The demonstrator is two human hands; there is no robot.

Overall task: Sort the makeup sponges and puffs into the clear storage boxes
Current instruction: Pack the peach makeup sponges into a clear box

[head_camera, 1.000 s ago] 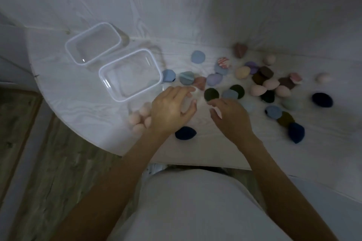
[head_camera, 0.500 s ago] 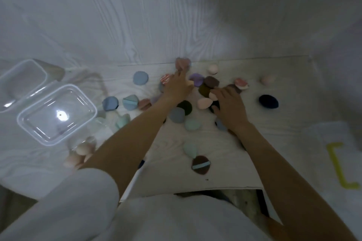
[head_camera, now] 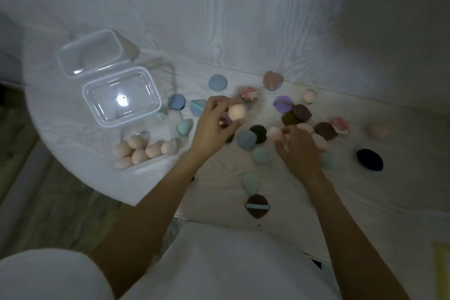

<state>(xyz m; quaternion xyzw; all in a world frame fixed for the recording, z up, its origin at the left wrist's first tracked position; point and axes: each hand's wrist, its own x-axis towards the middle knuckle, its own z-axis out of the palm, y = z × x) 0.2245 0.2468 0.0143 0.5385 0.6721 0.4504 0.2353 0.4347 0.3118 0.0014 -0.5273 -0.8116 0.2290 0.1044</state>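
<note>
Left hand (head_camera: 214, 124), frame centre: fingertips pinched on a peach sponge (head_camera: 237, 112), lifted above the scatter. Right hand (head_camera: 298, 146), right of centre: fingers curled down over pink sponges (head_camera: 274, 133); actual grip hidden, cannot tell.

Between and just below the hands: grey-blue puff (head_camera: 246, 139), dark green puff (head_camera: 258, 132), pale teal sponge (head_camera: 261, 155). Above the hands: striped pink puff (head_camera: 248, 93), purple puff (head_camera: 282, 104), brown puffs (head_camera: 301, 112), pink puff (head_camera: 272, 80) against the wall. Lower centre: brown puff with teal strap (head_camera: 257, 206), teal sponge (head_camera: 250, 182) just above it. Right: navy sponge (head_camera: 369, 159), lying alone.

Left of centre: clear box (head_camera: 148, 129) holding a cluster of peach sponges (head_camera: 141, 151). Above it: empty clear box (head_camera: 97, 95). Upper left: second empty box (head_camera: 63, 56), touching the former. All on a white table (head_camera: 73, 134).
</note>
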